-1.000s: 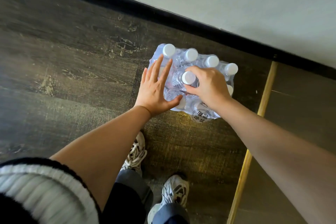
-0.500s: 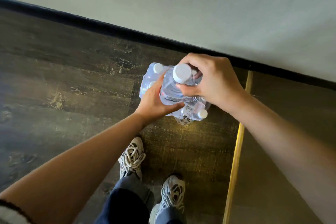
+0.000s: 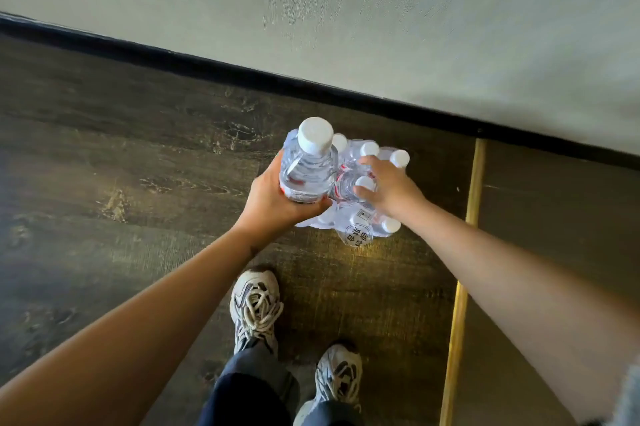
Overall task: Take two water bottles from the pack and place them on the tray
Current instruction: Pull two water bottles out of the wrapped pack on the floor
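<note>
A shrink-wrapped pack of water bottles [image 3: 360,228] with white caps stands on the dark wooden floor near the wall. My left hand [image 3: 273,204] grips one clear bottle [image 3: 308,166] by its body, lifted above the pack's left side, cap upward. My right hand [image 3: 388,188] rests on top of the pack, its fingers curled around the neck of a second bottle [image 3: 363,183] that still sits inside the wrap. No tray is in view.
A pale wall with a black skirting board [image 3: 311,83] runs diagonally behind the pack. A brass floor strip [image 3: 464,273] runs along the right. My two sneakers [image 3: 256,308] stand just below the pack.
The bottle passed from my right hand to my left hand, which left the pack's top. My right hand has gone back down onto the pack and closed around another bottle's neck.
</note>
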`<state>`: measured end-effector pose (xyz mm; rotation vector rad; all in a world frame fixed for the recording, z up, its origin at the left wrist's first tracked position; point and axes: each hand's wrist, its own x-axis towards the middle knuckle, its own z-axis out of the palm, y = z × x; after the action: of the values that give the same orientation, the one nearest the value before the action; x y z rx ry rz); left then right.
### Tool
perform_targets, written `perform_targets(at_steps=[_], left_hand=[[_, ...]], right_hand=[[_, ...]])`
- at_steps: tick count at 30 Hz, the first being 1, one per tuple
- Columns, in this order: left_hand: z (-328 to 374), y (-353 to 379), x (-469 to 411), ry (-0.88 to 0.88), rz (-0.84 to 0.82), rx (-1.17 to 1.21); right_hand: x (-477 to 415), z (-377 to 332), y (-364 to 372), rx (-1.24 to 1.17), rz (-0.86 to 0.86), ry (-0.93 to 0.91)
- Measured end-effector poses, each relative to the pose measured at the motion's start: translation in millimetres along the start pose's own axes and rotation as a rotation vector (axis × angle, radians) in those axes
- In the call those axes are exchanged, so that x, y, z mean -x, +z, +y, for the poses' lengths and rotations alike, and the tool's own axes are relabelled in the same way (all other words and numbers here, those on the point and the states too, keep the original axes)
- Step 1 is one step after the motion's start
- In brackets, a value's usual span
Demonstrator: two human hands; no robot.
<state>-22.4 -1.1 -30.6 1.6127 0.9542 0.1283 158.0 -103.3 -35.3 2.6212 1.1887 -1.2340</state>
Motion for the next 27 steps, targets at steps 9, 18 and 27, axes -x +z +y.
perform_targets(at_steps=[9, 18, 27], left_hand=[[6, 4, -9, 0.045, -0.046, -0.031], [27, 19, -13, 0.014, -0.103, -0.113], [60, 53, -17, 0.009, -0.114, -0.062]], right_hand=[[-26, -2, 44, 0.086, 0.194, -0.006], [47, 3, -45, -0.080, 0.328, -0.111], [137, 7, -129, -0.138, 0.426, -0.208]])
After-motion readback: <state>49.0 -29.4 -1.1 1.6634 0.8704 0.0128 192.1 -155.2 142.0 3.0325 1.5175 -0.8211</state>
